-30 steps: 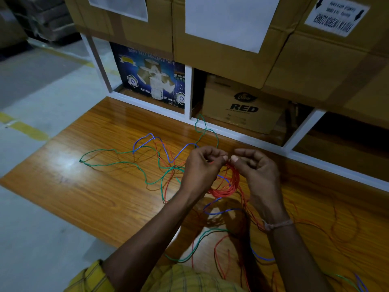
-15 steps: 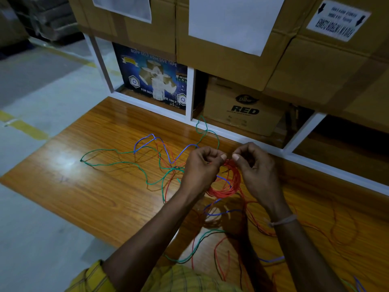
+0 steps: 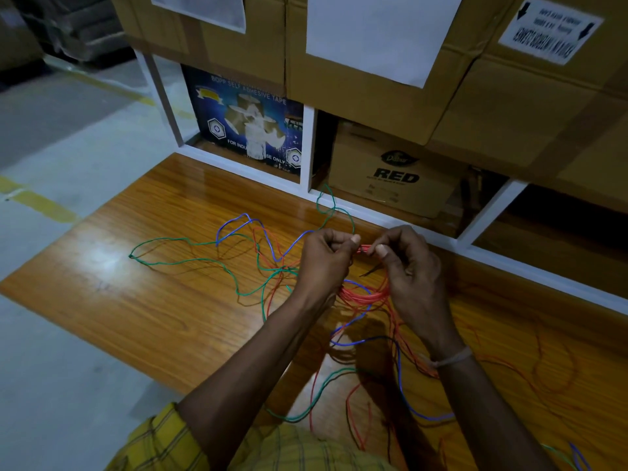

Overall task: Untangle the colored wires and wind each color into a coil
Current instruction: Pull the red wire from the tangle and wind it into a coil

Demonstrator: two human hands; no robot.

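Note:
A red wire coil (image 3: 362, 295) hangs between my two hands above the wooden board (image 3: 153, 300). My left hand (image 3: 324, 258) pinches the top of the coil. My right hand (image 3: 409, 266) pinches the same bundle close beside it, thumb tips almost touching. A loose green wire (image 3: 190, 244) loops out to the left across the board. A blue wire (image 3: 234, 224) arcs behind my left hand and reappears below the coil. More red wire trails on the board under my forearms and to the right.
A white shelf frame (image 3: 307, 154) runs along the board's far edge, holding a blue tape carton (image 3: 244, 120) and a brown box marked RED (image 3: 394, 171). Large cardboard cartons (image 3: 373, 96) sit above. Grey floor with a yellow line (image 3: 40, 205) lies to the left.
Both hands have shifted slightly upward and stay pinched together on the top of the red coil. The wires lying on the board have not visibly moved.

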